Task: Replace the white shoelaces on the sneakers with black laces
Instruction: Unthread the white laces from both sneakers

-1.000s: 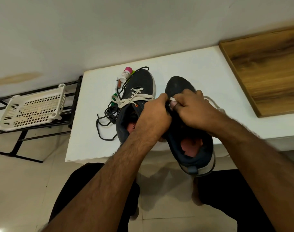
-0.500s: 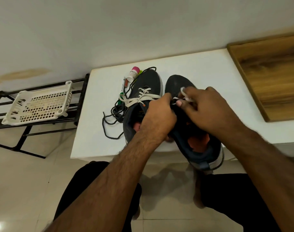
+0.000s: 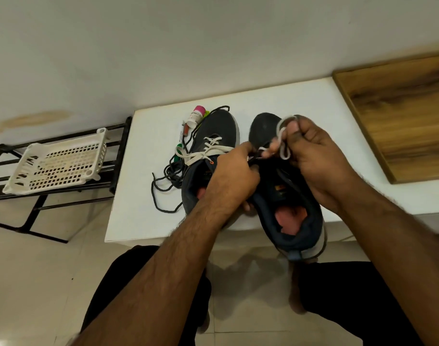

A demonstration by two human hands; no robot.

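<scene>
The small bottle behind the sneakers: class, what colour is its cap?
Pink, on the bottle; the head view shows it.

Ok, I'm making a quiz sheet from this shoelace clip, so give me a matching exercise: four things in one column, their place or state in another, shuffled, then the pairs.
Things:
1. white lace
2. black laces
3. left sneaker
4. white basket

States:
A. on the black rack
B. still laced in white, resting on the table
C. pulled up in the right hand
D. loose heap on the table

Pairs: 1-C, 2-D, 3-B, 4-A
</scene>
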